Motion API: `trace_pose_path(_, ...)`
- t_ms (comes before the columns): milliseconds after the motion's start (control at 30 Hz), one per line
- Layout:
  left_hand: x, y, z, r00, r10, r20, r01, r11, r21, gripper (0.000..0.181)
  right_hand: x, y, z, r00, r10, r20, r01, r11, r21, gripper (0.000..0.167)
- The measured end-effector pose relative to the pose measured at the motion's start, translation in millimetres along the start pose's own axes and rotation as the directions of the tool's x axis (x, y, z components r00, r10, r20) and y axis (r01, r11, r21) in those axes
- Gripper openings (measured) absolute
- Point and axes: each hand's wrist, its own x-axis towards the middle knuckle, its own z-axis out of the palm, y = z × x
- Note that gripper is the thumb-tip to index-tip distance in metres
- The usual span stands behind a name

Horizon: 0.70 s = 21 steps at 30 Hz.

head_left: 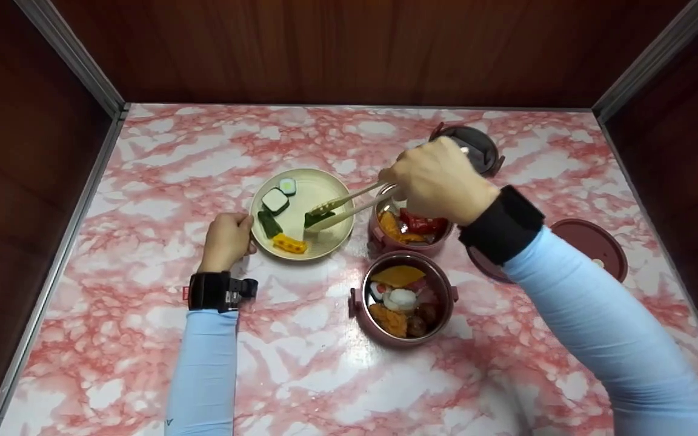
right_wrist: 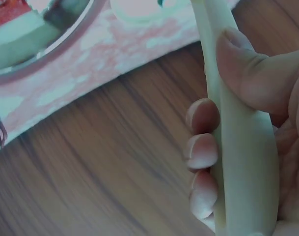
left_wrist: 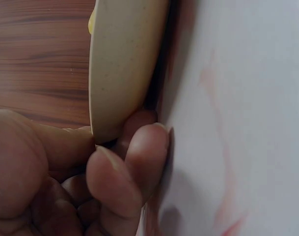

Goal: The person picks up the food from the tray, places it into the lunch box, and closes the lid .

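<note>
The left hand (head_left: 226, 241) pinches the left rim of a cream plate (head_left: 325, 181); in the left wrist view its thumb and fingers (left_wrist: 148, 150) hold the plate's edge (left_wrist: 122, 59). The right hand (head_left: 440, 178) grips cream tongs (head_left: 355, 209), whose tips are on a dark green piece (head_left: 319, 219) over the plate's middle. On the plate's left side lie two sushi rolls (head_left: 275, 200), a dark green piece (head_left: 269, 224) and a yellow piece (head_left: 289, 244). In the right wrist view, fingers (right_wrist: 202, 150) and thumb wrap the tongs (right_wrist: 247, 162).
A round container (head_left: 378, 237) with red and orange pieces stands right of the plate, partly under the right hand. A second food container (head_left: 406, 343) is nearer. Behind the right hand is a grey-lined container (head_left: 479, 148); dark red lids (head_left: 588, 242) lie at the right.
</note>
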Motion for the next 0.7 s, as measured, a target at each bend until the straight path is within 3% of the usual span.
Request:
trace_pose_path(133,0.6,0.2,-0.5,1.000,-0.012,0.002,0.012,1.000,-0.005,0.031,-14.5,18,-15,0.999,0.039,-0.019,-0.040,0.999,-0.014,0.010)
trace_pose_path(367,0.7,0.0,-0.6,1.000,-0.017,0.012,0.018,1.000,-0.009,0.032,-55.5,55,-38,0.984,0.159,0.078,-0.160,0.987,0.006,0.023)
trace_pose_path(700,1.1,-0.6,-1.2,0.999,-0.031,0.016,0.031,0.999,-0.007,0.033,-100.4,90,-28,0.962,0.191,0.197,-0.195,0.981,0.004,0.031)
